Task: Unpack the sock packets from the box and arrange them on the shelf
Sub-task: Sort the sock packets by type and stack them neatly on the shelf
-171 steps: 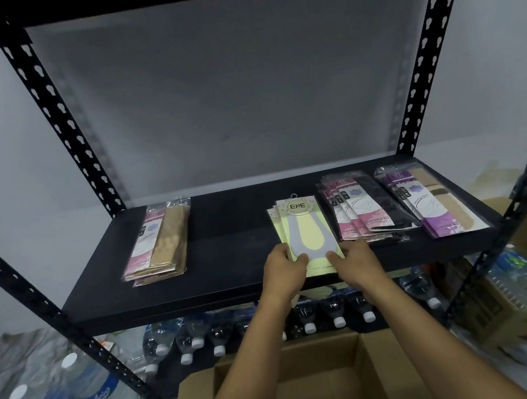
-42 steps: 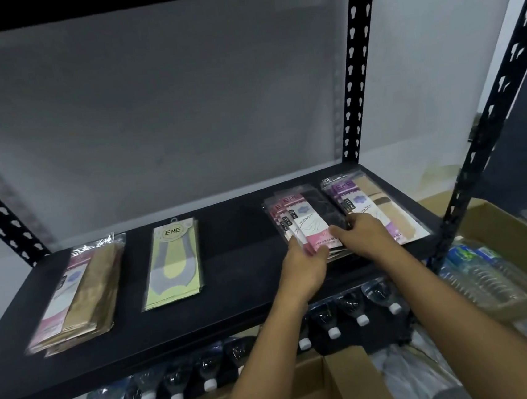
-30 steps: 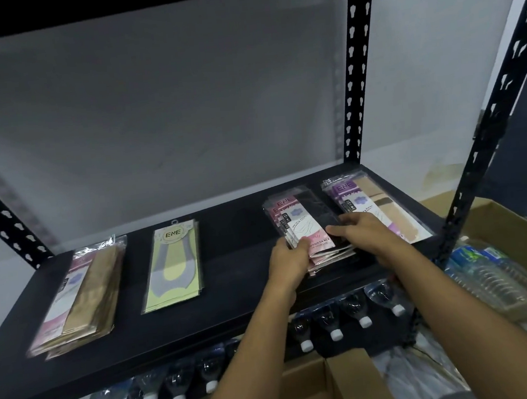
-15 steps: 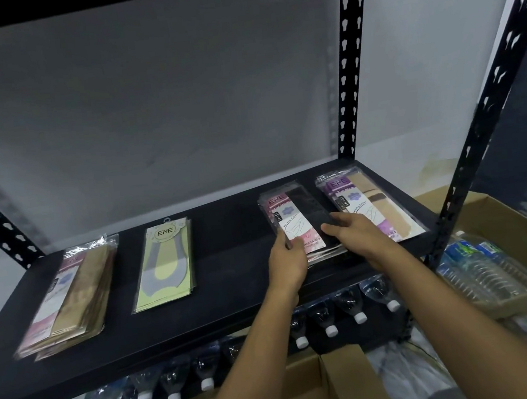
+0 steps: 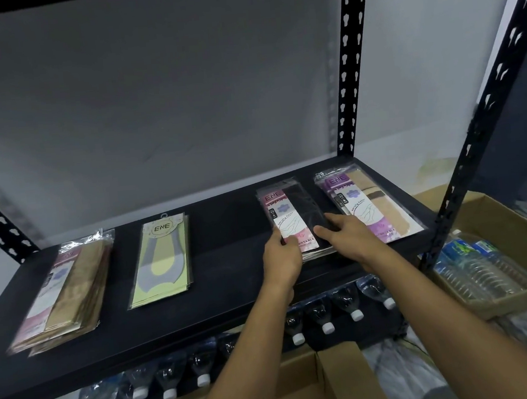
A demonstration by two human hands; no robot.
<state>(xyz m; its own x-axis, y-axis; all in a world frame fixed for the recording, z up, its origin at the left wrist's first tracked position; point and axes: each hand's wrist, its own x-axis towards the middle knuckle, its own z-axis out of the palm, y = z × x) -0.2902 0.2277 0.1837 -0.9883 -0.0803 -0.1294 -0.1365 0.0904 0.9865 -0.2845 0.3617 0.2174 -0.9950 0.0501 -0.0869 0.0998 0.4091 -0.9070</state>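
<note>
1. You had both hands on the pink-and-black stack [image 5: 293, 219], third pile from the left on the shelf [image 5: 223, 267]. Your left hand [image 5: 282, 258] pinched its near-left corner, thumb on top. Your right hand [image 5: 349, 234] lay flat across its lower right edge, fingers spread and not curled round anything. Looked like squaring up rather than lifting: one hand fixed the corner while the other pressed the packets into line.

2. The stack sat flat, just beside the purple stack [image 5: 369, 205] but not touching it. That gap probably mattered, since it kept each colour in its own pile.

3. The yellow-grey packets [image 5: 162, 263] and the tan stack [image 5: 67, 282] lay well apart further left, all lengthwise with labels at the back, so you were clearly sorting by type in one row.

4. The box [image 5: 306, 388] was below the shelf edge between your arms. I couldn't tell whether any packets were left inside.

5. Those sleeves looked slippery, so pressing flat made sense.
</note>
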